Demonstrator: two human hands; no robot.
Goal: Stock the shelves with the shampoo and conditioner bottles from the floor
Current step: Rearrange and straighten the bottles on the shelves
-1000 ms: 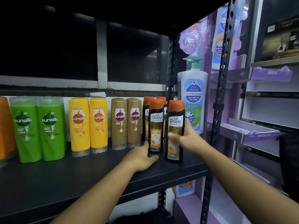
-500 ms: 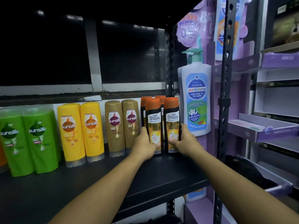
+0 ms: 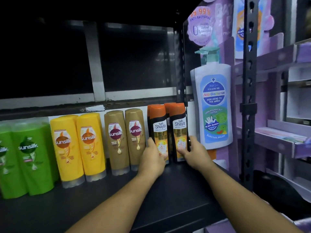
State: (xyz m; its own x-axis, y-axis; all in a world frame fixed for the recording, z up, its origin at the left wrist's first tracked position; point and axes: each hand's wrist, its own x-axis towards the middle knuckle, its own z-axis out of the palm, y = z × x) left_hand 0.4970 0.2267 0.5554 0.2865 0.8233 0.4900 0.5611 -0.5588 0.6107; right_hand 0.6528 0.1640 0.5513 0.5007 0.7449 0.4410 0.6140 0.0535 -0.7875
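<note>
Shayla bottles (image 3: 168, 130), the two front ones, stand upright on the shelf (image 3: 168, 199) at the right end of the row. They're just beside the brown Sunsilks (image 3: 125, 133) and right in front of two more orange caps (image 3: 169, 106). Your left grip (image 3: 152, 158) is curled round the lower part of the left bottle (image 3: 159, 130). Your right grip (image 3: 191, 152) is pinching the right bottle (image 3: 179, 128) low down, thumb on the label and fingers round the far side.

So each bottle sits dead ahead of its own grip, long axis vertical, and you've got them well below the middle. Looks to me like they're basically placed. What's left is probably a straight nudge back, then letting go. Holding that low, a sideways tug could tip the tops, and the right one has the post (image 3: 180, 68) close by.
</note>
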